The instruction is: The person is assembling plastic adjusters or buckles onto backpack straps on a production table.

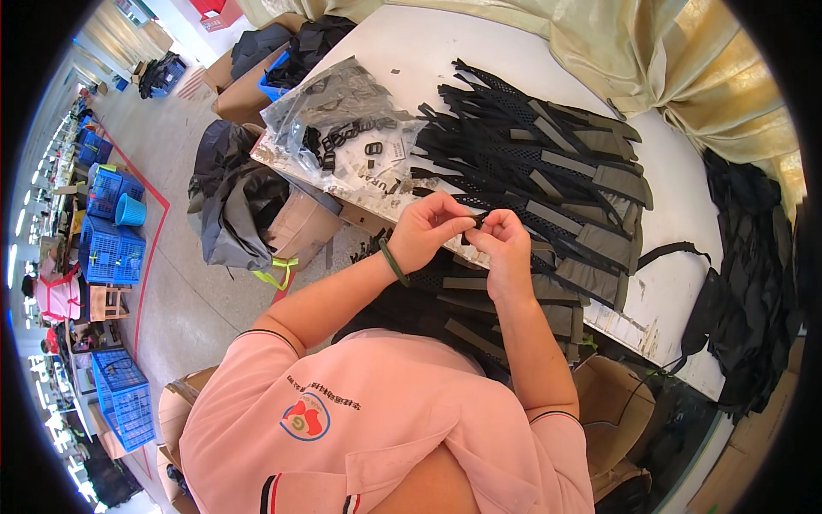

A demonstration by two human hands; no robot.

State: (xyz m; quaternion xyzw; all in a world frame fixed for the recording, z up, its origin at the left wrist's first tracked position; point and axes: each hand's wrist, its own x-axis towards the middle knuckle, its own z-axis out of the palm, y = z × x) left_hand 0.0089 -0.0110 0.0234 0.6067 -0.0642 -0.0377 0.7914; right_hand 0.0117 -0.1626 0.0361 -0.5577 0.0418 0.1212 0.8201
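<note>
My left hand [428, 230] and my right hand [505, 244] meet over the near edge of the white table. Both are closed, fingertips pinching a small black piece [478, 220] between them; its exact kind is mostly hidden by the fingers. Just beyond my hands lies a wide pile of black mesh straps [522, 154] with grey-green padded ends, fanned out across the tabletop. More straps [479, 330] of the same sort hang or lie below the edge, near my lap. Left of the pile, a clear plastic bag [330, 94] holds several black plastic buckles [373, 150].
The white table [411, 38] has a worn, chipped near edge. Black fabric [753, 283] hangs at the right, below a gold curtain [651, 51]. To the left stand a carton with dark sheeting [231, 193] and, across the aisle, blue crates [116, 248]. An open carton [612, 403] is beside me.
</note>
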